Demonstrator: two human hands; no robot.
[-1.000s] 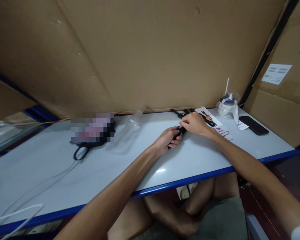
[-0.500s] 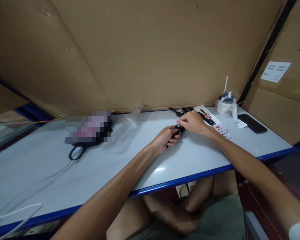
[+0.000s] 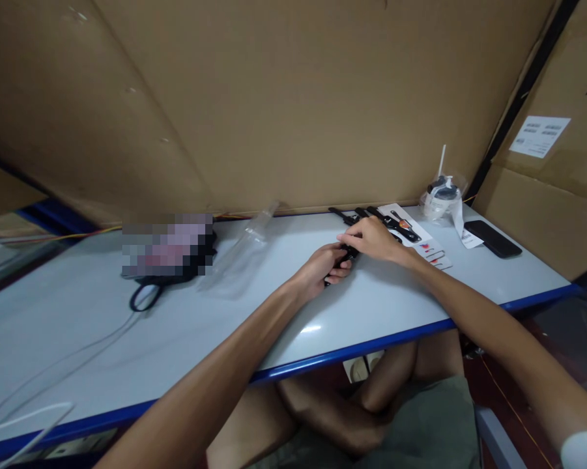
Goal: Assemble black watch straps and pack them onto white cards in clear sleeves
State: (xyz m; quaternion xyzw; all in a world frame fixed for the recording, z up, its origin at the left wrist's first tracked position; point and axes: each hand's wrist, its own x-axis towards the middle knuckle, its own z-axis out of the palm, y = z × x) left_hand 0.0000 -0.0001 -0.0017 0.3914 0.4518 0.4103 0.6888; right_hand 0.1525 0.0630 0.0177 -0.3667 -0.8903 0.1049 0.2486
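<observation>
My left hand is closed around a small black object above the table. A dark end of it pokes out below my fingers; its exact kind is mostly hidden. My right hand is on its upper end, thumb and fingers pinched together at the near side. Just beyond my hands lie several black strap-like pieces and a white card with a dark, watch-shaped item and an orange patch on it. A smaller card with thin metal pieces and red marks is beside my right wrist.
A black phone and a plastic-wrapped cup with a straw stand at the right. Clear plastic packaging and a dark pouch with a loop lie left. A cardboard wall closes the back; the table edge is blue.
My right fingers have shifted slightly left and closer over the black object, covering more of it. My left hand keeps its grip. The view has moved a little.
</observation>
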